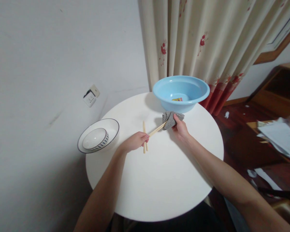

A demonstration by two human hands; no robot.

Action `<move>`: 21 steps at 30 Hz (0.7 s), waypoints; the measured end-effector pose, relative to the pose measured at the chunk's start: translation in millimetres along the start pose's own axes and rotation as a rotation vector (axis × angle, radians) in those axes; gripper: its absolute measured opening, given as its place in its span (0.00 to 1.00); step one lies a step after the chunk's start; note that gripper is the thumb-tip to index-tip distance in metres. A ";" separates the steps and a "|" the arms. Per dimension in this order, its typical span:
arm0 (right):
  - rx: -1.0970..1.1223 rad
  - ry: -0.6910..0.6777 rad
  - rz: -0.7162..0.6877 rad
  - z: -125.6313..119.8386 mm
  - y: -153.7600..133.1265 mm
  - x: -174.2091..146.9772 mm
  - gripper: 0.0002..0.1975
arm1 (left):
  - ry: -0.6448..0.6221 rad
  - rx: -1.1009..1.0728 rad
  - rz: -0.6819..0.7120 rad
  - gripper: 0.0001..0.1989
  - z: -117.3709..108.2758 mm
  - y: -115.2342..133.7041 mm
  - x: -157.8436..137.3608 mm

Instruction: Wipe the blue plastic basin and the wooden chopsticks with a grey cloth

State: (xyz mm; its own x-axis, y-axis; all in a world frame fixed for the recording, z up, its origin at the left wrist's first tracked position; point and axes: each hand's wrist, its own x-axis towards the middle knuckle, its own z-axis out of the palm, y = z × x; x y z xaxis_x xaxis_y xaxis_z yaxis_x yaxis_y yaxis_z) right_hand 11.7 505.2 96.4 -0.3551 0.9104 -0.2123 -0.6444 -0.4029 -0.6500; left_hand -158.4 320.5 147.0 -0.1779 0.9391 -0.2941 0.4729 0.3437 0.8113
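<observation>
My left hand is closed round one end of a pair of chopsticks, which slant up to the right. Their other end goes into a grey cloth, folded round them in my right hand. The right thumb presses on top of the cloth; the fingers beneath it are mostly hidden. Another pair of chopsticks lies on the white round table, partly covered by my left hand. Just beyond the cloth stands a light blue basin with a sticker inside.
At the table's left edge a small bowl sits inside a larger white bowl with a dark rim. A wall socket is close by on the left. Behind the basin hangs a curtain. Papers lie off to the right.
</observation>
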 end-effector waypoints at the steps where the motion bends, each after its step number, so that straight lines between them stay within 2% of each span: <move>1: -0.011 -0.040 0.015 0.8 1.9 -2.8 0.10 | 0.004 -0.005 0.002 0.19 1.4 0.6 0.3; 6: -0.069 -0.165 0.069 3.1 6.0 -9.6 0.10 | -0.001 -0.041 0.016 0.20 3.6 6.2 0.4; 12: -0.065 -0.148 0.032 3.7 3.1 -7.7 0.10 | 0.089 -0.176 0.032 0.19 5.3 11.8 2.5; 15: -0.061 -0.127 0.014 4.4 3.9 -7.9 0.11 | 0.149 -0.283 0.059 0.22 10.0 11.2 5.9; 21: -0.040 -0.136 -0.003 5.3 4.7 -9.0 0.13 | 0.240 -0.234 0.094 0.21 15.2 7.7 11.5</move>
State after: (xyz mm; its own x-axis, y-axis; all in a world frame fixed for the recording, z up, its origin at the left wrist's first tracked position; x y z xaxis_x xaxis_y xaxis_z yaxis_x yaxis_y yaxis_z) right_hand 8.3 494.6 99.1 -0.4430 0.8896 -0.1113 -0.6189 -0.3932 -0.6800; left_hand -143.7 334.1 142.1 -0.3541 0.9289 -0.1082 0.2907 0.2193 0.9313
